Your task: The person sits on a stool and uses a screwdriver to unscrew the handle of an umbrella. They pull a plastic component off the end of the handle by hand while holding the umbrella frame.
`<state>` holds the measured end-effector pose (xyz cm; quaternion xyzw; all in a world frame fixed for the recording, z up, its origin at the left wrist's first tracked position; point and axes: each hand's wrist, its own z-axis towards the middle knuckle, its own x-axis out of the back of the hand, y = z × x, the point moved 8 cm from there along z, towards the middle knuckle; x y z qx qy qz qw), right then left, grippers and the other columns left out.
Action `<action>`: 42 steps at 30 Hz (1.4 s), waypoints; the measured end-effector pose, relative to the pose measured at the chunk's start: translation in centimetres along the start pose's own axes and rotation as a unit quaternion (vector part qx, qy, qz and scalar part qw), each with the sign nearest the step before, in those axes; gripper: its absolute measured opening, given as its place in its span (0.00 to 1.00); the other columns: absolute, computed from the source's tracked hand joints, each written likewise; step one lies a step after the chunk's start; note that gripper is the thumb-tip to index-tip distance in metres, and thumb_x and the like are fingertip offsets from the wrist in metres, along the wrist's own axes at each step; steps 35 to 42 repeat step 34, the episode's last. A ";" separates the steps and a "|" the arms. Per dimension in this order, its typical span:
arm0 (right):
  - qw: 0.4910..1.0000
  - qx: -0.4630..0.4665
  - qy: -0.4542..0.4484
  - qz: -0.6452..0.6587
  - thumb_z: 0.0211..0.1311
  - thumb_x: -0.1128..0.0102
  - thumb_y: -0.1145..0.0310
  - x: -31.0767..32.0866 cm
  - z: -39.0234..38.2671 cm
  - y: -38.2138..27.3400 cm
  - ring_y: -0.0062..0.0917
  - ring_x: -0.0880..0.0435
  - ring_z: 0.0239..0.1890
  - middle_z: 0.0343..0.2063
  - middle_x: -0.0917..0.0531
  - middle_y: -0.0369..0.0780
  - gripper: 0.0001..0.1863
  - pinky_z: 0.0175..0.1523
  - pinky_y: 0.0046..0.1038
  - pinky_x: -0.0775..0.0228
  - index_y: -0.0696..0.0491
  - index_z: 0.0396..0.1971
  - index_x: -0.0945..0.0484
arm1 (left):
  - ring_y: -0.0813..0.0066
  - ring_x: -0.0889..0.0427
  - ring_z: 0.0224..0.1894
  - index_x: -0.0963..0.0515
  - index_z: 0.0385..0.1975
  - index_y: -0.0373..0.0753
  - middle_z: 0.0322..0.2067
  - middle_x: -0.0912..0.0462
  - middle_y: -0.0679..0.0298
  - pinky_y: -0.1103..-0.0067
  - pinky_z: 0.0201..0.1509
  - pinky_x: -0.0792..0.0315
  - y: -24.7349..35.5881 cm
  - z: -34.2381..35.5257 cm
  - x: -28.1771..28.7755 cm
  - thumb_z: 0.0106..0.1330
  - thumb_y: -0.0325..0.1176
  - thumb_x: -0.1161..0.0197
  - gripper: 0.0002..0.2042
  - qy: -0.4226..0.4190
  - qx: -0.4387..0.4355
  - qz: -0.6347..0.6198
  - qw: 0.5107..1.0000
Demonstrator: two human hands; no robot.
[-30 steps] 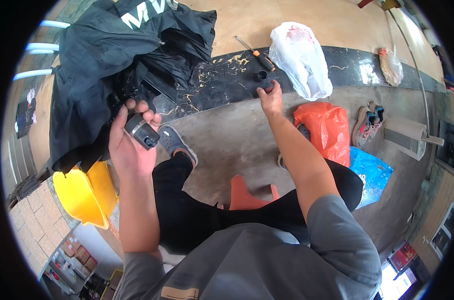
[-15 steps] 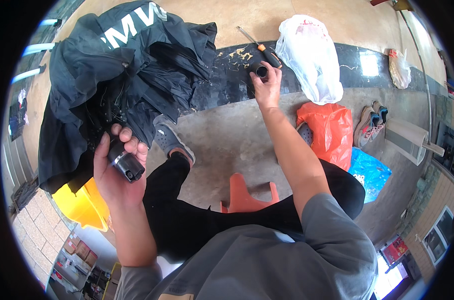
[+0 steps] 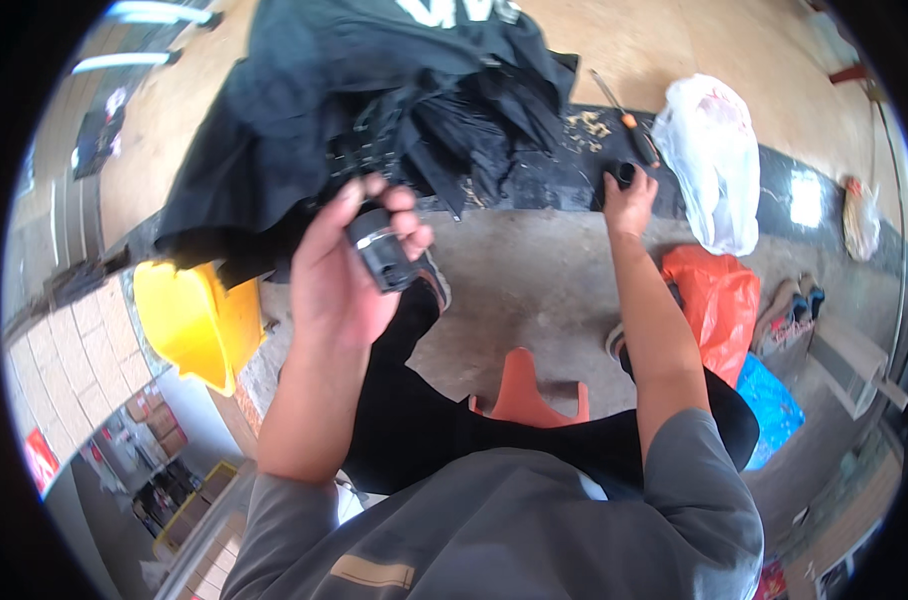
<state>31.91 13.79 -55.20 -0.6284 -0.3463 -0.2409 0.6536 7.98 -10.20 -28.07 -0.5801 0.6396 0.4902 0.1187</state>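
A large black umbrella [image 3: 284, 110], its canopy loose and crumpled, spreads over the upper left. My left hand [image 3: 349, 260] is closed around its black handle [image 3: 382, 258], which has a silver ring and an end tilted toward me. Thin ribs show above the hand among the folds. On the dark strip at the far side, my right hand [image 3: 631, 207] grips a short black hollow cylinder [image 3: 625, 174], its open end facing up. Just beyond it lies a screwdriver [image 3: 629, 122] with an orange and black handle.
Yellowish scraps [image 3: 586, 130] lie beside the screwdriver. A white plastic bag [image 3: 712, 165], an orange bag [image 3: 712, 305] and a blue bag [image 3: 771, 410] are to the right, with shoes [image 3: 789, 305] beyond. A yellow bin [image 3: 194, 320] stands left; an orange stool [image 3: 526, 390] is between my legs.
The whole view has swung, so the scene sits farther right and lower. Both hands keep hold of the same things, the right one still at the dark strip.
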 end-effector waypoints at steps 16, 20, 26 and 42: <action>0.809 0.055 -0.362 0.459 0.71 0.45 0.62 10.4 -15.8 -24.2 0.21 0.21 0.43 0.43 0.19 0.37 0.19 0.49 0.24 0.30 0.59 0.54 0.26 | 0.66 0.16 0.46 0.23 0.42 0.28 0.42 0.16 0.52 0.74 0.52 0.23 0.0 -1.4 -1.9 0.68 0.30 0.42 0.11 0.001 -0.138 0.166 0.976; 0.812 0.129 -0.366 0.436 0.61 0.32 0.70 14.4 -18.6 -28.2 0.21 0.23 0.46 0.47 0.21 0.39 0.32 0.54 0.26 0.29 0.60 0.62 0.35 | 0.77 0.19 0.35 0.19 0.40 0.31 0.37 0.16 0.60 0.78 0.40 0.26 -1.4 -3.1 -3.9 0.65 0.36 0.36 0.13 0.003 -0.189 0.320 0.928; 0.640 0.035 -0.432 0.634 0.71 0.47 0.61 18.8 -19.5 -28.0 0.22 0.26 0.29 0.28 0.23 0.37 0.16 0.36 0.24 0.33 0.58 0.48 0.29 | 0.74 0.21 0.46 0.23 0.52 0.33 0.50 0.19 0.60 0.75 0.58 0.30 -3.2 -5.8 -8.1 0.78 0.45 0.54 0.21 -0.191 -0.225 0.361 0.885; 0.507 -0.029 -0.533 0.676 0.66 0.42 0.50 20.5 -22.0 -27.4 0.19 0.37 0.25 0.23 0.34 0.32 0.30 0.30 0.22 0.42 0.58 0.57 0.32 | 0.67 0.21 0.55 0.35 0.65 0.32 0.59 0.24 0.53 0.70 0.65 0.34 -6.6 -6.8 -9.4 0.77 0.49 0.55 0.27 -0.306 -0.058 0.219 0.925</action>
